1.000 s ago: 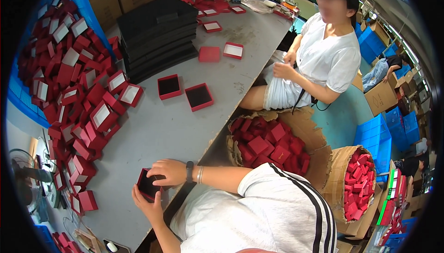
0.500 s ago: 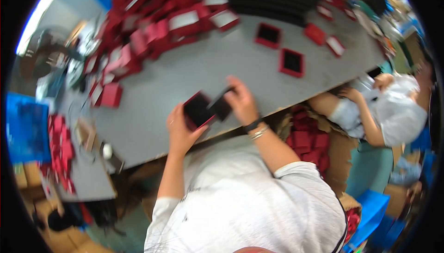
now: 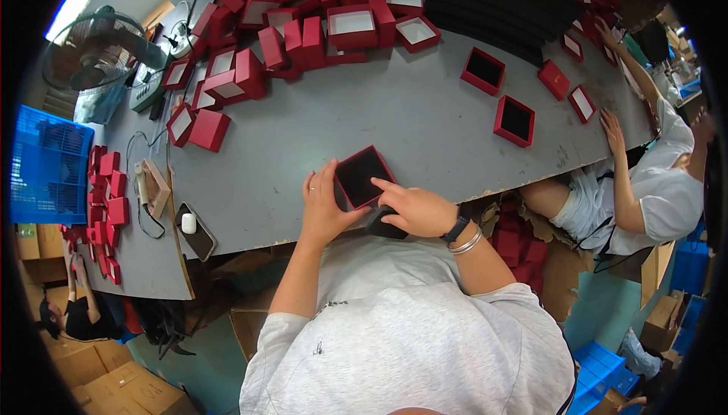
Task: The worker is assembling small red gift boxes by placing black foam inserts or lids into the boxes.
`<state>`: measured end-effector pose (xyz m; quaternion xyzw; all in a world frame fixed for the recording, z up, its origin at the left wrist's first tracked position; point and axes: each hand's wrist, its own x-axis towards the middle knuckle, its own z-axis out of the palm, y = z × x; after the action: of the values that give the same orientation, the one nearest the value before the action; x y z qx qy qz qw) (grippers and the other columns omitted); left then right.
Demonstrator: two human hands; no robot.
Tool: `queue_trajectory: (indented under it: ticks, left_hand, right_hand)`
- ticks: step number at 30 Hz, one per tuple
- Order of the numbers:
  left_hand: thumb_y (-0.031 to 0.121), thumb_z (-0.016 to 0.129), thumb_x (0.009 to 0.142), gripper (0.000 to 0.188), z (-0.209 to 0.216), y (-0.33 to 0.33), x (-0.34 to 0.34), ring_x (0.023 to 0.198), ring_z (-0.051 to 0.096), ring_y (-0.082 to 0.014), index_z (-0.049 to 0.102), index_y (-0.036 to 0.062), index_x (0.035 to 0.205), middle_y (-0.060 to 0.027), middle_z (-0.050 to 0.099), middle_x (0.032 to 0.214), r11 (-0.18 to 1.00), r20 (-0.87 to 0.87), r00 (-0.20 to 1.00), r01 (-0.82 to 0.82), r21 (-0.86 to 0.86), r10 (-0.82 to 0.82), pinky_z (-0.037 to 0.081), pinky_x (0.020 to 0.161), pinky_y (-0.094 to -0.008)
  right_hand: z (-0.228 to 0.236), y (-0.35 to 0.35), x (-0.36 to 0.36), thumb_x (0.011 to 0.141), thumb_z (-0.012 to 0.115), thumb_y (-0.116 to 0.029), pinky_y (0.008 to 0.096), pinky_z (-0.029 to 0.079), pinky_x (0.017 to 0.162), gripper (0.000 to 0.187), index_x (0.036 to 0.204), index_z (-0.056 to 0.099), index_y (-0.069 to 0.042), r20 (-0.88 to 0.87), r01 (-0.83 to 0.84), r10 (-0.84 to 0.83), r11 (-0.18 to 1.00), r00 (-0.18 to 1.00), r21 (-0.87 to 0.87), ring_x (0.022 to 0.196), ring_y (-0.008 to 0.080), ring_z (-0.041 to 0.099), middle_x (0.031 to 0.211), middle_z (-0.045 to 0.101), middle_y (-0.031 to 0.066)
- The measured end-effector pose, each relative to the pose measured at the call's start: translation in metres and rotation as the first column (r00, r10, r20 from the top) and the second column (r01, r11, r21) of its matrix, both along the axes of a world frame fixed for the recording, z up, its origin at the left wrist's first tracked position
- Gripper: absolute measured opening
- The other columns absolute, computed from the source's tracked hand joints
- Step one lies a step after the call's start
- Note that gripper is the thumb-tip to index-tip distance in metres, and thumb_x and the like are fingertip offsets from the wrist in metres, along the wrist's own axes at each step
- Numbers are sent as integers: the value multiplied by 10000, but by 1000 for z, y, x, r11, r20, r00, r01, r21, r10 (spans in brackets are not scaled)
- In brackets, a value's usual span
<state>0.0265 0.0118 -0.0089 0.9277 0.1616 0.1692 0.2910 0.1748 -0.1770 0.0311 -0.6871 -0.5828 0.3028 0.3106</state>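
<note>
A small red square box (image 3: 385,165) with a black lining (image 3: 359,175) is tilted at the near edge of the grey table. My left hand (image 3: 324,204) is closed on its left side, with fingers along the wall and the thumb at the near corner. My right hand (image 3: 422,210) reaches over the box's near right side, its index finger pointing onto the lining. Under that hand a black flat pad (image 3: 388,225) shows, held by the thumb and curled fingers; much of it is hidden.
Red boxes (image 3: 353,24) lie heaped at the far left, beside stacked black sheets (image 3: 500,7). Two black-lined boxes (image 3: 483,71) sit right of centre. A phone (image 3: 199,237) with a white case lies left. A fan (image 3: 95,51) stands far left; a co-worker (image 3: 644,180) sits right.
My right hand has come down from above and right of the box, bringing the black pad to its near side. Its index finger now points into the box. The view has shifted.
</note>
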Motion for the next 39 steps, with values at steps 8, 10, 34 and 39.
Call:
queue_trajectory:
  ticks: [8, 10, 34, 39]
  left_hand:
    - [308, 911, 605, 1087, 1, -6, 5, 1324, 474, -331, 341, 36, 1489, -167, 519, 1400, 999, -3, 1000, 25, 27, -25, 249, 1182, -522]
    - [309, 880, 669, 1025, 2, -9, 5, 1334, 463, -330, 338, 27, 1491, -166, 512, 1409, 998, -31, 1000, 8, 63, -6, 243, 1185, -521]
    - [360, 818, 791, 857, 16, 194, 10, 1406, 360, -407, 409, 84, 1491, -224, 425, 1505, 657, 290, 805, -591, 468, 518, 305, 1149, -523]
    - [619, 678, 830, 884, -21, 240, 28, 1487, 297, -333, 374, 191, 1542, -149, 338, 1605, 603, -113, 680, -547, 581, 725, 201, 1201, -544]
  right_hand:
    - [-10, -2, 11, 929, 666, -233, 476, 543, 775, 273, 1089, 542, -50, 146, 102, -103, 995, 984, 12, 901, 410, 661, 1534, 407, 209]
    - [-8, -4, 17, 934, 660, -239, 473, 542, 784, 272, 1086, 543, -46, 147, 131, -128, 991, 981, -12, 910, 413, 659, 1521, 427, 206]
    - [-46, 1, 20, 972, 654, -262, 341, 493, 643, 276, 1123, 582, -42, -242, 720, -678, 663, 694, 208, 673, 217, 602, 765, 628, 91]
    - [-54, -4, 19, 962, 664, -272, 322, 465, 613, 284, 1124, 594, -49, -227, 754, -719, 619, 657, 222, 650, 185, 545, 759, 589, 74]
